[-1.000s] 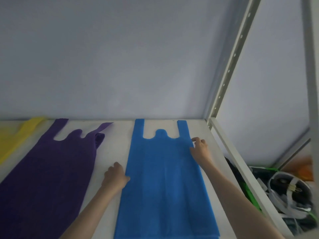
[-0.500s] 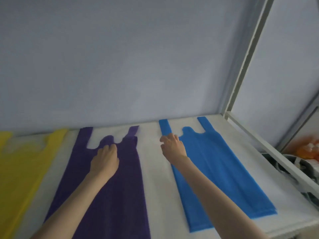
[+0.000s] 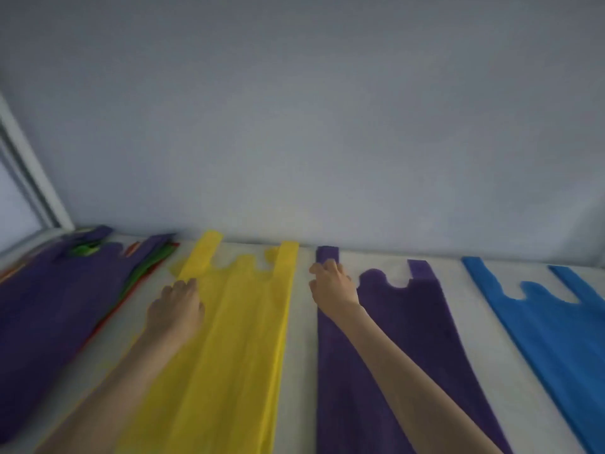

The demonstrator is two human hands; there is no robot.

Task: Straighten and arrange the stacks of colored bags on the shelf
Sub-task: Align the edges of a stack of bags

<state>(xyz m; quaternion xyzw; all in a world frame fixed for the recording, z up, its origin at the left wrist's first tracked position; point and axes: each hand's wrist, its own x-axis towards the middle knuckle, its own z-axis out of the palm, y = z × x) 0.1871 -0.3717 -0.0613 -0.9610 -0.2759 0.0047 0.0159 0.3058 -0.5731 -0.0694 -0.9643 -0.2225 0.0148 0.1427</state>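
Four stacks of flat bags lie side by side on a white shelf (image 3: 302,355) against a pale grey wall (image 3: 311,126), with a metal upright (image 3: 29,178) at the far left: a mixed purple-topped stack (image 3: 49,316), a yellow stack (image 3: 235,339), a purple stack (image 3: 402,339) and a blue stack (image 3: 556,329). White strips of shelf separate the stacks. The left hand (image 3: 175,311) rests with curled fingers on the yellow stack's left edge, whether gripping cannot be told, while the right hand (image 3: 332,285) pinches the purple stack's left handle.
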